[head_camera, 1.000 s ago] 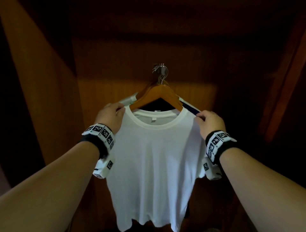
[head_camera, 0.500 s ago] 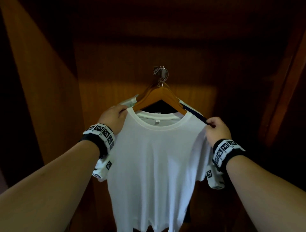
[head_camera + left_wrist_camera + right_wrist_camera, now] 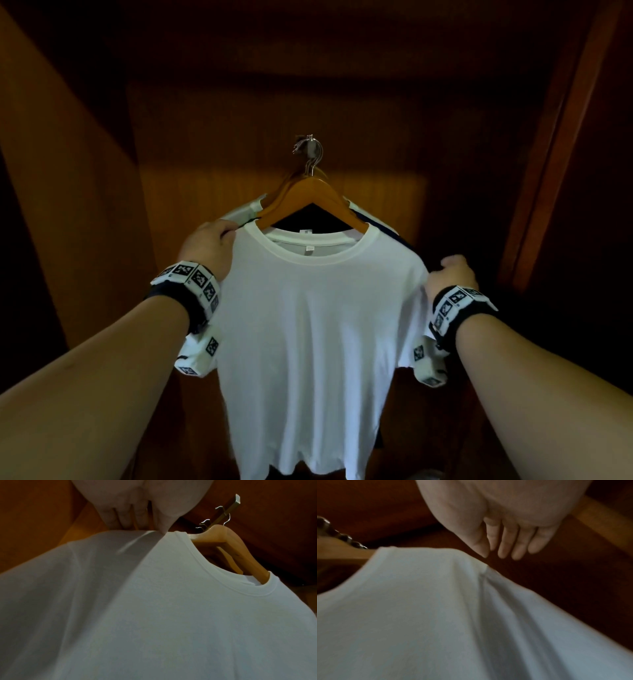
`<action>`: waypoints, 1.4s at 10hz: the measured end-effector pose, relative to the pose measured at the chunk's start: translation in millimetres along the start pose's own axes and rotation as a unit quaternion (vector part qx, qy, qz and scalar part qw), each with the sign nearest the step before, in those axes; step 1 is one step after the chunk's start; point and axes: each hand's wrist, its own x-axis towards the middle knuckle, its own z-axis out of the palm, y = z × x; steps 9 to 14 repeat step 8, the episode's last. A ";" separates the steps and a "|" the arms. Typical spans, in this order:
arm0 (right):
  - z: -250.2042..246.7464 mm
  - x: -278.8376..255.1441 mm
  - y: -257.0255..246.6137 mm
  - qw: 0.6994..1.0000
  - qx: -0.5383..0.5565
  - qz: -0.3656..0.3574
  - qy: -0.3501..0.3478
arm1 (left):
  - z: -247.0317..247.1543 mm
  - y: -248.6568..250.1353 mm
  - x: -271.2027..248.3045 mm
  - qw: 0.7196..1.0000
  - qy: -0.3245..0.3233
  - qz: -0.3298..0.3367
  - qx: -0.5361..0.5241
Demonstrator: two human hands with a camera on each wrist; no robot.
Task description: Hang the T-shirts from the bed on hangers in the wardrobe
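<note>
A white T-shirt (image 3: 308,325) hangs on a wooden hanger (image 3: 310,195) inside the wardrobe. My left hand (image 3: 212,246) is at its left shoulder. In the left wrist view the thumb and fingers (image 3: 154,530) pinch the T-shirt (image 3: 171,615) there, beside the hanger (image 3: 228,540). My right hand (image 3: 448,277) sits at the outer right shoulder. In the right wrist view its fingers (image 3: 506,547) hang nearly straight just above the T-shirt's (image 3: 419,615) shoulder seam and hold nothing.
Behind the T-shirt hang other hangers on the same metal hooks (image 3: 310,150), with a dark garment (image 3: 376,222) and a pale one (image 3: 246,209). The rail (image 3: 229,509) runs above. Wardrobe walls stand close at left (image 3: 68,205) and right (image 3: 555,171).
My right hand has slid outward and down along the right shoulder, away from the collar, and let go of the fabric. The left hand has stayed at the left shoulder.
</note>
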 end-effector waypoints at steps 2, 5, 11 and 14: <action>-1.2 -25.9 -45.6 0.976 0.014 -0.213 -0.043 | -2.7 9.9 -13.9 1.000 -0.014 -0.011 0.018; 16.3 -43.0 -24.1 0.952 -0.180 -0.235 -0.081 | -9.5 12.3 -47.3 0.997 -0.046 0.016 0.068; 25.5 -49.2 11.5 0.956 -0.164 -0.176 -0.166 | -20.6 -5.6 -103.3 0.988 -0.060 -0.070 0.128; 25.5 -49.2 11.5 0.956 -0.164 -0.176 -0.166 | -20.6 -5.6 -103.3 0.988 -0.060 -0.070 0.128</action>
